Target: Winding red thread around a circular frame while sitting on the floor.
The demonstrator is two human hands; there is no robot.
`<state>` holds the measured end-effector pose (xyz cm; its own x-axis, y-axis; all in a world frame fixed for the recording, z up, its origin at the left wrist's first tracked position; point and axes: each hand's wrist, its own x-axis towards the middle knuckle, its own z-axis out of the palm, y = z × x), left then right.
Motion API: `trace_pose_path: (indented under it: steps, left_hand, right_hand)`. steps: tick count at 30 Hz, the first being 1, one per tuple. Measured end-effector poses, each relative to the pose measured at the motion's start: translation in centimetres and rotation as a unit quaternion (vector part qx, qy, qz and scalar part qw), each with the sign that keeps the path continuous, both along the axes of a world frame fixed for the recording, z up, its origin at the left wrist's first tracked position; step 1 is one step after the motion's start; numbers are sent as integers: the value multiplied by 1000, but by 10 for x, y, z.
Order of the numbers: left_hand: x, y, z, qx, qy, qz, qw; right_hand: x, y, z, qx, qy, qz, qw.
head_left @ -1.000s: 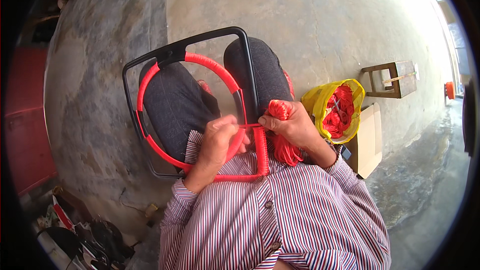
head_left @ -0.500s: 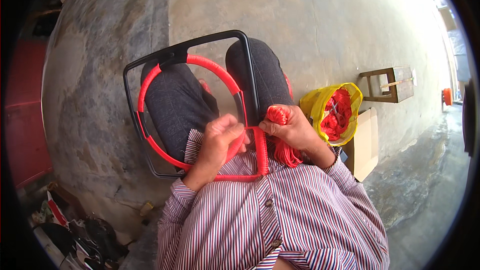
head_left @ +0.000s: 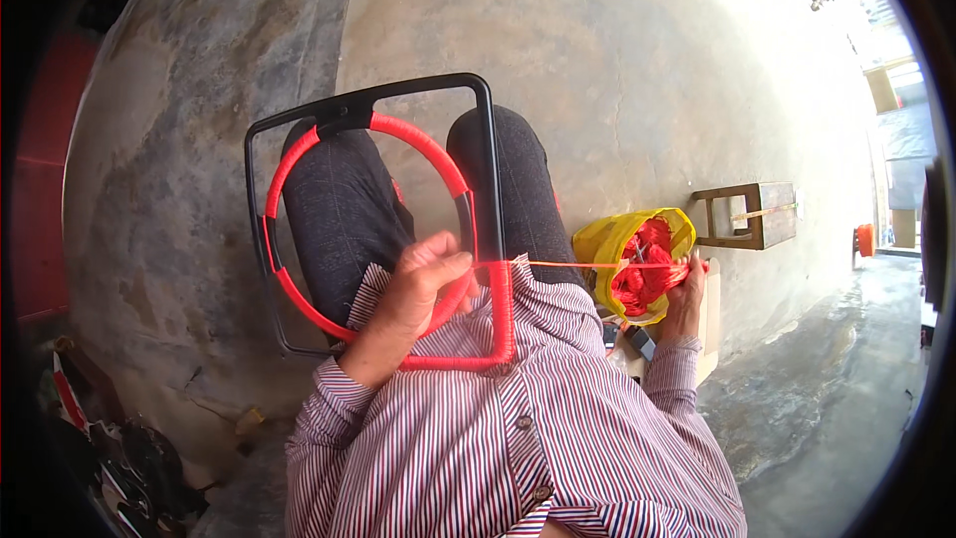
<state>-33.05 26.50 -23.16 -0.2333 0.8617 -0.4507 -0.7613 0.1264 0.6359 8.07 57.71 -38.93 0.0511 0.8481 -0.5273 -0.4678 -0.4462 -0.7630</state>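
A black rectangular frame (head_left: 495, 179) with a round inner ring rests across my lap. Red cord wraps much of the ring (head_left: 423, 142) and the frame's near right corner (head_left: 503, 324). My left hand (head_left: 423, 279) is inside the frame, thumb and finger pinched on the red cord beside the frame's right side. From there a taut strand (head_left: 568, 264) runs right to my right hand (head_left: 689, 291), stretched far out and closed round a bundle of red cord (head_left: 673, 276). The bundle hangs in front of a yellow bag-like container (head_left: 607, 239) with more red cord in it.
A small wooden stool (head_left: 772, 216) stands beyond the container, with an orange-red object (head_left: 863, 239) farther right. A cardboard piece (head_left: 711, 324) and a small dark box (head_left: 640, 342) lie by my right forearm. Assorted items (head_left: 139, 458) are heaped at lower left.
My right hand has swung far right with the cord bundle, drawing out a long straight strand from the frame. My left hand keeps its pinch at nearly the same spot.
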Motion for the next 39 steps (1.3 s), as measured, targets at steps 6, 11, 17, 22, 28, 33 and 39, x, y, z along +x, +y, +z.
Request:
trace_pose_path:
  steps: [6, 11, 17, 22, 28, 33, 39]
  left_hand:
    - [3, 3, 7, -38, 20, 0, 999]
    - [5, 2, -1, 2, 81, 92, 993]
    - [19, 10, 17, 48, 308, 226, 923]
    - [8, 2, -3, -19, 164, 179, 970]
    - [9, 11, -8, -40, 124, 167, 977]
    - [-1, 8, 6, -94, 12, 21, 995]
    - [4, 12, 1, -38, -90, 73, 992]
  right_hand:
    - [-109, -41, 66, 18, -28, 114, 993]
    - [-249, -99, 178, 280, -132, 430, 848]
    - [-330, -153, 215, 769, -277, 477, 323]
    - [-310, -131, 188, 645, -263, 372, 613]
    - [-280, -138, 163, 600, -267, 523, 543]
    - [-283, -149, 165, 618, -286, 521, 515]
    - [-238, -110, 163, 221, -77, 514, 825]
